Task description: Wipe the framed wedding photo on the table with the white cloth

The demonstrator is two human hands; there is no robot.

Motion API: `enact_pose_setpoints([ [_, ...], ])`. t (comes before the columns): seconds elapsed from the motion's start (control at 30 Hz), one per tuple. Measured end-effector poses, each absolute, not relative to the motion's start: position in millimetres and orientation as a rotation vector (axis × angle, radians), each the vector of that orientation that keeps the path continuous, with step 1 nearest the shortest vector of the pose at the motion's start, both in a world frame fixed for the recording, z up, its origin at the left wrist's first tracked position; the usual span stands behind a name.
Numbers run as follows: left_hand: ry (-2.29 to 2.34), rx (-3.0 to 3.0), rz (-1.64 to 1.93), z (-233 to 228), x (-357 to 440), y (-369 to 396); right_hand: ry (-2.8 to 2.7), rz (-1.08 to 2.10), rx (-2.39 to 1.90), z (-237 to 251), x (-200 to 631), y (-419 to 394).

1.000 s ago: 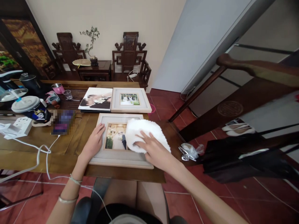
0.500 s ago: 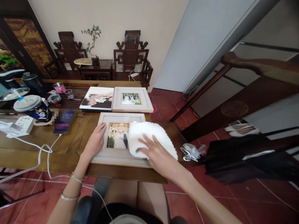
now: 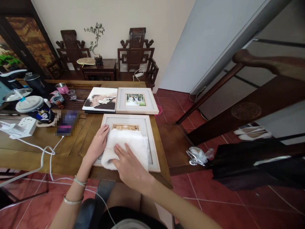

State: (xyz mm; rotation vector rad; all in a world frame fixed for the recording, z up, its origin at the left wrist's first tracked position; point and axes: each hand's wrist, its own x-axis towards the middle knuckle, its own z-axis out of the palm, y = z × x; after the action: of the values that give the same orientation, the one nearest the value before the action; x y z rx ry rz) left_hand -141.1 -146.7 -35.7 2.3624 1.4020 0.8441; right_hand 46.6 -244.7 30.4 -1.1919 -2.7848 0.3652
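The right hand (image 3: 130, 167) lies palm down on a white towel (image 3: 126, 147), fingers (image 3: 119, 149) spread and flat on the fabric, gripping nothing. The towel covers most of the glass of a pale wooden picture frame (image 3: 150, 140) that lies flat at the near edge of the wooden worktop (image 3: 71, 149), directly in front of the person. Only the upper strip of the framed photograph (image 3: 125, 127) shows above the towel.

The left hand (image 3: 96, 147) rests on the left border of the same frame, fingers extended, close together and pressed onto the wood and mat, fingertips touching the towel's left edge. Two thin bangles (image 3: 75, 190) sit on the left wrist.

Beyond this frame, touching or nearly touching its far edge, lie a second pale frame (image 3: 137, 101) with a small photograph and, just to its left, a frameless photo print (image 3: 101, 99).

On the left part of the worktop stand a lidded paper cup (image 3: 35, 109), a white power strip (image 3: 23, 125) with a white cable (image 3: 46, 152) looping off the edge, a pink cup (image 3: 61, 88), a clear plastic cup (image 3: 71, 94) and a dark kettle (image 3: 35, 83).

Two carved dark chairs (image 3: 135, 54) flank a small side table (image 3: 100, 68) at the back wall. On the red tiled floor (image 3: 214, 203) to the right lie a crumpled plastic wrapper (image 3: 199, 155) and a black folded umbrella (image 3: 257, 165).
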Motion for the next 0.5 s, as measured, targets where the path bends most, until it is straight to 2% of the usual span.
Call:
enact_pose_setpoints([
  [0.3,1.350,2.385,0.909,-42,-144,-146,-2.685,0.270,-1.427,34,123,-269],
  [0.5,1.350,2.360,0.922,-41,-142,-146,-2.727,0.343,-1.359,35,95,-259],
])
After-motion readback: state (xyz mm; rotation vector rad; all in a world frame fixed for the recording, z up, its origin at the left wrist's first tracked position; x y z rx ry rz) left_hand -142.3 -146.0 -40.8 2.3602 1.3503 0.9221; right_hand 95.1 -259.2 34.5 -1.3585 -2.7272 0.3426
